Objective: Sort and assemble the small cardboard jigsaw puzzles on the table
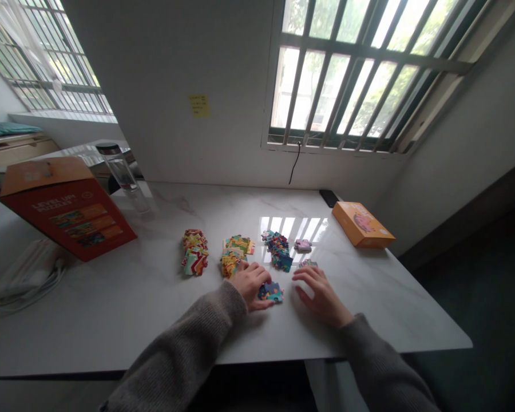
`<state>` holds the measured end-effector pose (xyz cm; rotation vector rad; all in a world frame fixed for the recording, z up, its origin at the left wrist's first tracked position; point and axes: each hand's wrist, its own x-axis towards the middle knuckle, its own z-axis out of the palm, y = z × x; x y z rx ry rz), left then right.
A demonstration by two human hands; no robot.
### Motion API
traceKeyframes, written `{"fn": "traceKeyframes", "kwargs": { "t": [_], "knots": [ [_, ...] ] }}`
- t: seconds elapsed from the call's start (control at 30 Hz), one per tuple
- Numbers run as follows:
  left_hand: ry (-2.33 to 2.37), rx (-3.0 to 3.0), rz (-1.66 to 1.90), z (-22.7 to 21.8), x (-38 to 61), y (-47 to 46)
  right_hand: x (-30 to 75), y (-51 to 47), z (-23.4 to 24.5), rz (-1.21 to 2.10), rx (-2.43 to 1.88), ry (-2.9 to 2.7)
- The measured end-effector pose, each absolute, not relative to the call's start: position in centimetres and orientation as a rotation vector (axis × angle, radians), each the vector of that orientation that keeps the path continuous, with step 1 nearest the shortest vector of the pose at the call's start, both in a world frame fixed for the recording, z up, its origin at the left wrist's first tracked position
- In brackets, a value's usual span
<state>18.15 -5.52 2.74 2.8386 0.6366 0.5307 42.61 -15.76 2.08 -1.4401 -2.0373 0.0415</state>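
Observation:
My left hand (252, 284) is closed around a small stack of blue puzzle pieces (272, 292), thumb on the near side and fingers over the far side. To its right, my right hand (321, 297) holds nothing; its thumb and fingers are apart. Just beyond those fingertips lies a light-coloured puzzle piece (308, 263), partly hidden. Farther back is a small pile of pink puzzle pieces (302, 245). Dark blue puzzle pieces (278, 250) form a long pile beyond my hands. Yellow-green puzzle pieces (237, 252) lie behind my left hand, and red puzzle pieces (194, 253) left of them.
An orange box (363, 224) sits at the right edge of the white table (154, 309), with a black phone (328, 198) behind it. On the left stand a red puzzle box (68, 209) and a clear bottle (122, 171). White cables (43, 289) lie near the red box.

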Motion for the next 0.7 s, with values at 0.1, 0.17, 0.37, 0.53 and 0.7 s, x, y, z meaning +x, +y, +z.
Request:
{"fn": "traceKeyframes", "kwargs": {
  "t": [0.1,0.17,0.37,0.53,0.7],
  "knots": [
    [0.605,2.883,0.468,2.7,18.2,-5.6,39.7,-16.1,2.8,0.202,-1.372,-2.192],
    [0.598,2.898,0.435,2.6,18.2,-5.7,38.8,-16.1,3.1,0.248,-1.37,-2.233],
    [0.627,2.865,0.403,2.3,18.2,-5.6,39.8,-15.6,2.4,0.265,-1.331,-2.147],
    [0.646,2.819,0.361,2.2,18.1,-5.4,43.7,-15.1,2.0,0.075,-1.39,-1.889],
    [0.634,2.841,0.366,2.3,18.2,-5.5,48.4,-14.8,1.6,-0.075,-1.596,-1.699]
  ]
}}
